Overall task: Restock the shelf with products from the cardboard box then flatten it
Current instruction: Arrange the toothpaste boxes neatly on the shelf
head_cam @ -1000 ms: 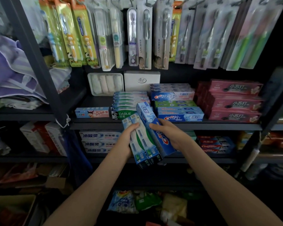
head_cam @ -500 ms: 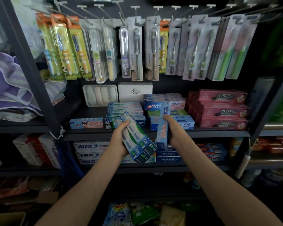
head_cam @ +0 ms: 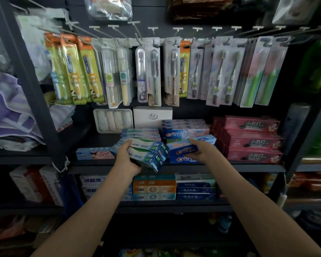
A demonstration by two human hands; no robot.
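Dark metal shelf (head_cam: pixel 174 168) stocked with boxed toothpaste, carded toothbrushes (head_cam: pixel 152 71) hung above, left hand (head_cam: pixel 127 158) fingers clasping two green-white toothpaste boxes (head_cam: pixel 148 152), right hand (head_cam: pixel 200 149) fingers gripping blue Crest box (head_cam: pixel 185 148) atop stack.

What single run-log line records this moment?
left hand: holds green-white toothpaste boxes | right hand: laying Crest box on Crest stack | shelf

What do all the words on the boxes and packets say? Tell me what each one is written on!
"Crest": blue toothpaste box held by the right hand, and the blue boxes stacked behind it.
"小苏打": pink boxes stacked on the right.
"冷酸灵": white and blue boxes on the lower shelf.
"CLEAN": hanging toothbrush pack.
Too small or blurred: the green and white boxes in the left hand, the white box at the back, other toothbrush packs.
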